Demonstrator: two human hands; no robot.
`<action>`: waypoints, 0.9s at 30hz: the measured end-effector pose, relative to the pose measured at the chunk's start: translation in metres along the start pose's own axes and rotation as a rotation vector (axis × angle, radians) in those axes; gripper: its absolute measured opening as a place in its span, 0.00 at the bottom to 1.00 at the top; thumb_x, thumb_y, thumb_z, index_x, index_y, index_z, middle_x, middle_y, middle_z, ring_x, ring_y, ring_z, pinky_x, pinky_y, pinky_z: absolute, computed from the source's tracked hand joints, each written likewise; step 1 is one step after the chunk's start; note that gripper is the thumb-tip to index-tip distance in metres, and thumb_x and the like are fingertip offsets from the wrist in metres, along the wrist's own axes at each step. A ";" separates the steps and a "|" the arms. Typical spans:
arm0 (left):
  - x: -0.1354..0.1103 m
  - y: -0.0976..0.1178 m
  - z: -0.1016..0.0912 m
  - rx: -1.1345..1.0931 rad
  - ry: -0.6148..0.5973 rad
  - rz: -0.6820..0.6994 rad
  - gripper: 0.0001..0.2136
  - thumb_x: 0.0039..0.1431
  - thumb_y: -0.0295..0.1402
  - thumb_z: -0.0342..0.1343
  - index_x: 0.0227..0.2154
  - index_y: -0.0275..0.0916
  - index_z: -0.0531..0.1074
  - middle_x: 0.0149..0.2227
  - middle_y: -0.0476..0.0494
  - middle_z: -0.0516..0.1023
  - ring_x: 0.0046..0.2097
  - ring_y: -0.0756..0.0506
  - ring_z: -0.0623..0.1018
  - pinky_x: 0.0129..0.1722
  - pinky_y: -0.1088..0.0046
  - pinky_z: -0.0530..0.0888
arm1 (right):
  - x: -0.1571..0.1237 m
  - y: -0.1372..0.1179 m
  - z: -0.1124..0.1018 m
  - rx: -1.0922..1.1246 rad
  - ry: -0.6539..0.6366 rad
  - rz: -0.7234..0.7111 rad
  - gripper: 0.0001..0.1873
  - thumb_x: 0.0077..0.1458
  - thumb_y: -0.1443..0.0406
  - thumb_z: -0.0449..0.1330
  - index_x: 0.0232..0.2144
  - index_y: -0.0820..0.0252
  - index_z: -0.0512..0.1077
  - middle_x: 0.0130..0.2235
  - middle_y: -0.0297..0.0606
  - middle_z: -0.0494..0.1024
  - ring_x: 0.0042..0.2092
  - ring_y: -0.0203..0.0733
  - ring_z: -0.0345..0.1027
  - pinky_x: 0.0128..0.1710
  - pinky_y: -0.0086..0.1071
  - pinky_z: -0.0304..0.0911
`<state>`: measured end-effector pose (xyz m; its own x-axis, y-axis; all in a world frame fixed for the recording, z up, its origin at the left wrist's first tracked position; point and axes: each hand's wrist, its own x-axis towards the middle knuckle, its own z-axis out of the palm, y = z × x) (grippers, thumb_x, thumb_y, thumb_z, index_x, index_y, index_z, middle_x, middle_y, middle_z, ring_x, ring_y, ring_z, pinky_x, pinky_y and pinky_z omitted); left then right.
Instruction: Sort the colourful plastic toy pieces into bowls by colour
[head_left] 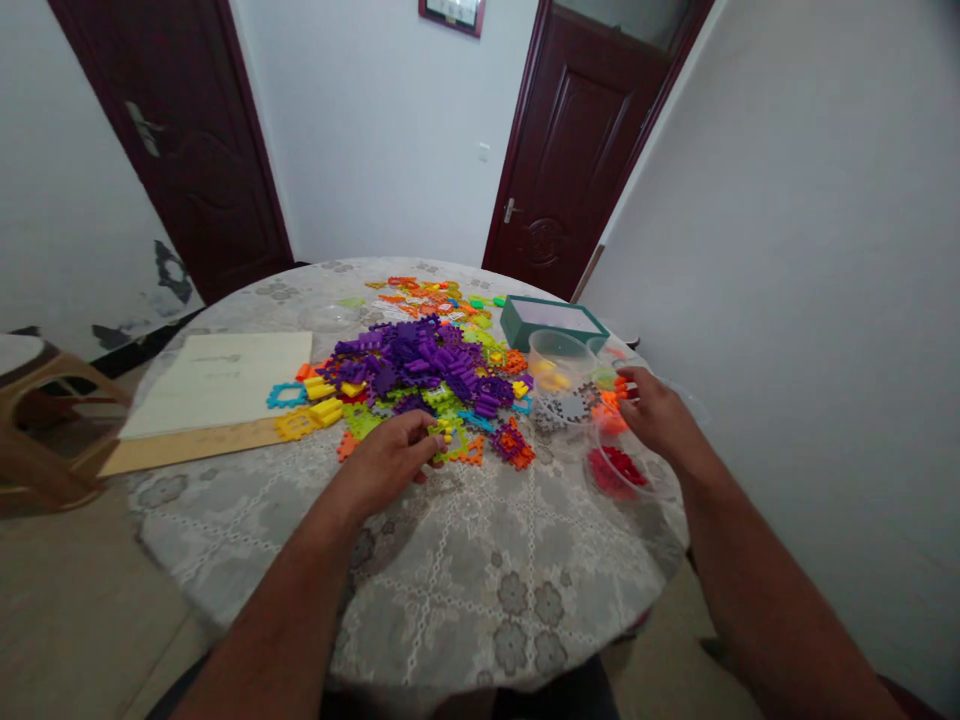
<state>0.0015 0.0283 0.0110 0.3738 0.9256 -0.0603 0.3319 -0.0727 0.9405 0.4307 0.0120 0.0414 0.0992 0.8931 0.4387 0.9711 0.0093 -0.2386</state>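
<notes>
Pieces (420, 362) of plastic, mostly purple, lie heaped at the middle of the round table (450, 590). With my left hand (391, 463) I pinch a lime-green frame (456, 447) at the heap's near edge. My right hand (654, 410) is at some orange bits (610, 416); I cannot tell from here whether it pinches any. Just nearer the camera, 1 clear tub (654, 478) holds red pieces (613, 470). Beyond, I see a green box (517, 325).
</notes>
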 end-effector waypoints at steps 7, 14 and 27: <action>0.000 0.001 0.003 -0.043 -0.063 0.001 0.12 0.59 0.46 0.58 0.34 0.41 0.70 0.31 0.49 0.77 0.36 0.42 0.85 0.28 0.71 0.78 | -0.013 -0.005 0.007 -0.065 0.147 -0.082 0.26 0.61 0.66 0.54 0.60 0.66 0.71 0.57 0.59 0.77 0.48 0.54 0.79 0.53 0.50 0.73; -0.005 0.006 -0.009 -0.024 -0.004 0.011 0.14 0.58 0.47 0.58 0.37 0.41 0.73 0.31 0.47 0.79 0.32 0.45 0.82 0.28 0.72 0.75 | -0.051 -0.126 0.030 0.307 -0.134 -0.341 0.14 0.67 0.66 0.55 0.52 0.56 0.75 0.47 0.44 0.81 0.44 0.46 0.78 0.48 0.41 0.73; -0.006 -0.010 -0.052 0.217 0.506 -0.015 0.08 0.58 0.40 0.56 0.29 0.42 0.69 0.25 0.52 0.69 0.29 0.47 0.74 0.29 0.72 0.67 | -0.008 -0.199 0.112 -0.010 -0.308 -0.496 0.19 0.66 0.69 0.56 0.57 0.63 0.74 0.53 0.50 0.80 0.55 0.53 0.69 0.58 0.42 0.61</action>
<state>-0.0491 0.0429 0.0195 -0.0782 0.9863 0.1451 0.5247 -0.0831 0.8472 0.2128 0.0532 -0.0115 -0.4342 0.8728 0.2229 0.8875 0.4568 -0.0599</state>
